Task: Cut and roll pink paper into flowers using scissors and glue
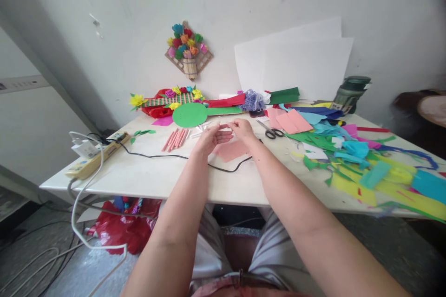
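Over the middle of the white table (146, 177), my two hands meet at the fingertips. My left hand (213, 139) is turned palm toward the right, its fingers stretched out. The fingertips of my right hand (242, 128) are pinched together beside the left thumb; whatever they hold is too small to make out. Under the hands lies a pink sheet of paper (230, 151). To their left, several rolled pink paper sticks (175, 140) lie in a group, with thin white sticks (200, 131) close by. Black-handled scissors (273, 133) rest to the right.
A black cable (167, 155) runs from a power strip (90, 160) across the table. Behind the hands is a green round-ended paper shape (190, 115). Coloured paper scraps (348, 162) cover the right side, near a dark bottle (351, 95). Pink sheets (294, 121) lie beyond the scissors.
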Demonstrator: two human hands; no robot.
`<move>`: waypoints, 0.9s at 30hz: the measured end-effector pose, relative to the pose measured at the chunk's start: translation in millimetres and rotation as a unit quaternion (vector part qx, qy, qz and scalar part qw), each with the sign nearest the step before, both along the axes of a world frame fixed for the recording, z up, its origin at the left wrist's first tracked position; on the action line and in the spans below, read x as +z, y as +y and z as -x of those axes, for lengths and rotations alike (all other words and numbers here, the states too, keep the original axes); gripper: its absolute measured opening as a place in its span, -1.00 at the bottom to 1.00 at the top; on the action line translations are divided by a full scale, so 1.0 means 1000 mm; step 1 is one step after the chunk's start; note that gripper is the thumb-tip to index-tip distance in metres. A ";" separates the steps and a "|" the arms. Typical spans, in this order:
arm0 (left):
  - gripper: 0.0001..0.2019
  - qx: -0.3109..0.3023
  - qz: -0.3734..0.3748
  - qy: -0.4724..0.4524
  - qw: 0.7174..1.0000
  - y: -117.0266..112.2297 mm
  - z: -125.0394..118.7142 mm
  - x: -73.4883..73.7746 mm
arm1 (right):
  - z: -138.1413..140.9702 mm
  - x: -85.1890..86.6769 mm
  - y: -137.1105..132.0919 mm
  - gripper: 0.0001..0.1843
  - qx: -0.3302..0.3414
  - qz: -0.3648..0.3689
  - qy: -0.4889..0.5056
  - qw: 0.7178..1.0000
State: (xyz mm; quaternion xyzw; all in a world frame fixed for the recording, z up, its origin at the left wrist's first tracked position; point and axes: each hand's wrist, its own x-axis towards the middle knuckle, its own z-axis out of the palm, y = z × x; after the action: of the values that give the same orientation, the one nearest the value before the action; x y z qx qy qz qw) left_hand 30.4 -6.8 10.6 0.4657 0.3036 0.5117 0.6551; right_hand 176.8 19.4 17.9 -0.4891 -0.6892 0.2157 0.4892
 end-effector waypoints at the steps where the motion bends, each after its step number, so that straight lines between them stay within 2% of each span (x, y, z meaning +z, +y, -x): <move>1: -0.68 0.000 0.000 0.001 1.000 0.000 0.000 0.000 | 0.001 -0.001 0.001 -0.71 -0.018 -0.015 -0.027 0.999; 4: -0.68 0.009 0.005 -0.002 1.000 -0.001 -0.001 0.000 | 0.000 -0.003 0.005 -0.76 -0.043 -0.033 -0.040 0.998; 9: -0.67 0.036 0.000 -0.023 0.999 -0.003 0.000 0.002 | -0.012 -0.004 0.015 -0.70 -0.085 -0.011 0.080 0.993; 13: -0.68 0.051 -0.005 -0.034 0.998 -0.003 0.001 0.003 | -0.016 -0.002 0.014 -0.71 -0.017 0.012 0.135 0.991; 19: -0.71 0.080 -0.009 -0.058 0.995 0.000 0.004 0.001 | -0.012 0.003 0.003 -0.69 0.080 0.034 0.133 0.987; 23: -0.70 0.089 -0.004 -0.073 0.993 0.002 0.005 -0.001 | -0.012 0.003 0.003 -0.73 0.119 0.007 0.116 0.986; 27: -0.65 0.085 0.009 -0.091 0.992 0.005 0.006 -0.002 | -0.012 -0.002 0.008 -0.75 0.129 -0.060 0.060 0.988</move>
State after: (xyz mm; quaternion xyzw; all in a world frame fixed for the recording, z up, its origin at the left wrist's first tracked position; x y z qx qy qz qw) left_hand 24.2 -2.2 8.5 0.3836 0.2860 0.6032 0.6381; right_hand 188.3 27.4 16.2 -0.3521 -0.7278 0.2641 0.5260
